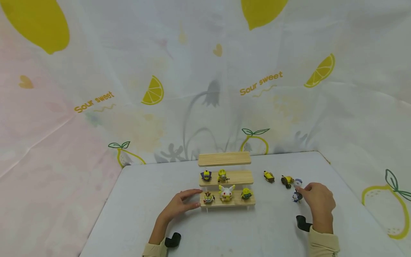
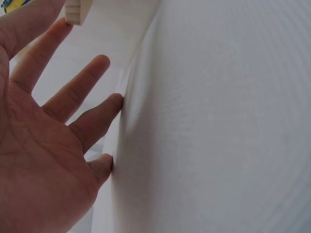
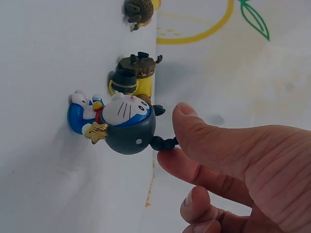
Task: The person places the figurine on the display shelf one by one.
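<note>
My right hand (image 1: 318,199) is at the right of the table, its thumb and forefinger pinching the thin dark tail on top of a small figurine (image 3: 129,124). That figurine has a white whiskered face, dark hood, blue base and gold star. It stands upright on the table. My left hand (image 1: 182,205) is spread beside a three-tier wooden display shelf (image 1: 224,159), a fingertip touching the left end of a board (image 2: 75,12). On the lowest tier stand a brown-and-white figurine (image 1: 208,197), a white-eared figurine (image 1: 226,193) and a yellow-green one (image 1: 246,193).
The middle tier holds a caped yellow figurine (image 1: 206,175) and another yellow figurine (image 1: 222,175). Right of the shelf lie a yellow-brown figurine (image 1: 269,176), a second one (image 1: 287,180) and a white-blue figurine (image 1: 298,182). A lemon-print cloth (image 1: 205,117) hangs behind the white table (image 1: 144,192).
</note>
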Available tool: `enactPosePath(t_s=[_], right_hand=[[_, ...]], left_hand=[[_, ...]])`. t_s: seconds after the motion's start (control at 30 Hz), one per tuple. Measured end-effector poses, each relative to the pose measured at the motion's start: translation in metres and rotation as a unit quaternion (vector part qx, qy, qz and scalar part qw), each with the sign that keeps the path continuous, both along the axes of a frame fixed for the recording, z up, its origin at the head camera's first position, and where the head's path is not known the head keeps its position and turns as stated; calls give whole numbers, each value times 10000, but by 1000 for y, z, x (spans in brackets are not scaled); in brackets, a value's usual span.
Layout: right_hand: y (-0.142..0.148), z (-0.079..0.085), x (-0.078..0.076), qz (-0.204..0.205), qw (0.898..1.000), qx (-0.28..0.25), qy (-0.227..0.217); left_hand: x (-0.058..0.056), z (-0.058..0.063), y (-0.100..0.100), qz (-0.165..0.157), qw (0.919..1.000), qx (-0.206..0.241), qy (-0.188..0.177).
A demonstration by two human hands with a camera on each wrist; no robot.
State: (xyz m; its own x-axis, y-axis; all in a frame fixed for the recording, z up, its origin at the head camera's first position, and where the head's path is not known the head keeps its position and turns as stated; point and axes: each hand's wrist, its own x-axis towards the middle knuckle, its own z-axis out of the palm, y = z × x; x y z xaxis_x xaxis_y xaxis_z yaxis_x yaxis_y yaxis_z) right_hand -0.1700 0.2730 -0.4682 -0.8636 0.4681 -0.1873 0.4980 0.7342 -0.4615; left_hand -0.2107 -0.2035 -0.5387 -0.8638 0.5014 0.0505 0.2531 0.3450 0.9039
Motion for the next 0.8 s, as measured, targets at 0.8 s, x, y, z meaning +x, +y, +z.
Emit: enactPosePath(t_s=[0.8], right_hand=[[-2, -13, 3, -76, 9952, 108, 973]], left_hand=[[1, 1, 0, -14, 10000, 67, -35]])
